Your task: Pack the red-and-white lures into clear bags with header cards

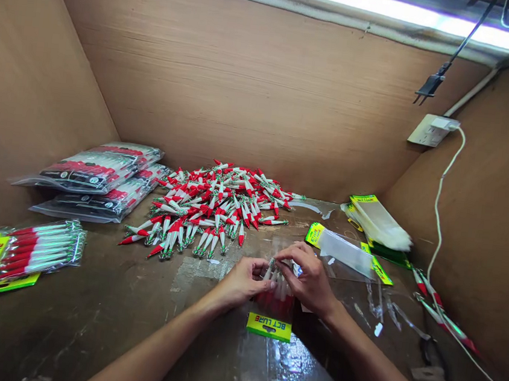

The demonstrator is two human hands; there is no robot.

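Below frame centre, a lure pack is being pinched by left hand and right hand. Light, slippery handling is being expected, holding by card preferred.

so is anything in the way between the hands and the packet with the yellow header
Nothing visible: the left hand and right hand are both right at the packet, at the end away from its header. The loose lure pile lies farther back, not between them.
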